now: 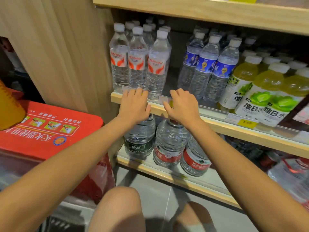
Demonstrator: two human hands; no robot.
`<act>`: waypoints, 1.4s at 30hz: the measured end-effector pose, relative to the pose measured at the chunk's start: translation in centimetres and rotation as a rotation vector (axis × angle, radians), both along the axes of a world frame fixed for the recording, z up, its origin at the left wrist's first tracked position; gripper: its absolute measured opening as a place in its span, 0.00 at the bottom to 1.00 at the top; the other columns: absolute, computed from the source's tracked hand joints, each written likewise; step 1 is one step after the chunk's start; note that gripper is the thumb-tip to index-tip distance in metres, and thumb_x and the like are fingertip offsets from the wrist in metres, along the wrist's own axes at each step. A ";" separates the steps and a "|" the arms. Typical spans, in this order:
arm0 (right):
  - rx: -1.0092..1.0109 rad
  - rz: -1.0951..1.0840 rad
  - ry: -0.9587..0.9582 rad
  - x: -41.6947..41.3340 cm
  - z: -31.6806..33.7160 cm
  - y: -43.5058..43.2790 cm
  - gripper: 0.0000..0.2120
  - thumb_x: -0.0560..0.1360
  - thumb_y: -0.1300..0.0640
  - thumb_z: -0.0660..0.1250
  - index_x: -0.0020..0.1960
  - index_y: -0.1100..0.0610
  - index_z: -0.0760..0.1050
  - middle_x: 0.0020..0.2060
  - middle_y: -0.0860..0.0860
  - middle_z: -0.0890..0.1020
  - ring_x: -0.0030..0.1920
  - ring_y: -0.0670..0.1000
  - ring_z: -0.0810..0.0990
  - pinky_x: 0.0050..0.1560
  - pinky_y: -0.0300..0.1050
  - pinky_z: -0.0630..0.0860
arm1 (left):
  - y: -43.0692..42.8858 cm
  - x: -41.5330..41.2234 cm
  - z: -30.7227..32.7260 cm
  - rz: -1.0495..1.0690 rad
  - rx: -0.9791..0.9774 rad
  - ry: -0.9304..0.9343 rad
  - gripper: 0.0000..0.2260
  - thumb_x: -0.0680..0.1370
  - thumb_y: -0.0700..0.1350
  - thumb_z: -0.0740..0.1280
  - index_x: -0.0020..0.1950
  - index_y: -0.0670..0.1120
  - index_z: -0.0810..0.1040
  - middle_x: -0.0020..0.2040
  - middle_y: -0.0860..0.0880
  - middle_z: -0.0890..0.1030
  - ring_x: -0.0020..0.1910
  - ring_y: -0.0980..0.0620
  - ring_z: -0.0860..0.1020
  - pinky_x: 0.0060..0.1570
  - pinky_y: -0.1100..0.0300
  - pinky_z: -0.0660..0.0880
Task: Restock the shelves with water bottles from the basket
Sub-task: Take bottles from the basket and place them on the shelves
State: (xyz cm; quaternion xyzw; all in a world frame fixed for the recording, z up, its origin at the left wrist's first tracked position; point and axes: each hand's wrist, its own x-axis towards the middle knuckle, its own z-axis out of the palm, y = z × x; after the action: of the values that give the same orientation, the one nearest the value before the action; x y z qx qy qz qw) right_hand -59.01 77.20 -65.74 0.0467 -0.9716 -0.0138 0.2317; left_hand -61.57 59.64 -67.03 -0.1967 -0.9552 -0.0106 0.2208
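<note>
Water bottles [138, 64] upright on shelf [217, 127]

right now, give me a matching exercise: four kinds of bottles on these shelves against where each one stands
1 red-label water bottles
2 blue-label water bottles
3 yellow-green drink bottles
4 big water jugs

A lower shelf
B middle shelf, left end
C middle shelf, right side
D middle shelf, between the other two kinds

Pairs: 1-B, 2-D, 3-C, 4-A
</note>
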 end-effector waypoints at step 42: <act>-0.029 0.255 -0.899 21.4 26.8 -19.1 0.29 0.71 0.49 0.64 0.69 0.60 0.67 0.62 0.62 0.75 0.59 0.64 0.77 0.54 0.54 0.75 | -22.6 25.0 29.0 0.222 -0.268 -0.935 0.23 0.78 0.54 0.61 0.69 0.44 0.68 0.65 0.43 0.72 0.65 0.42 0.70 0.63 0.48 0.65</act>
State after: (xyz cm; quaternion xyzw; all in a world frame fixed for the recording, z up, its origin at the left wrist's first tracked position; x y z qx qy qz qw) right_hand -37.64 58.07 -38.99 0.1638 -0.9622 0.0501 -0.2116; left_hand -36.60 36.99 -37.99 -0.0946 -0.9601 0.0489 -0.2587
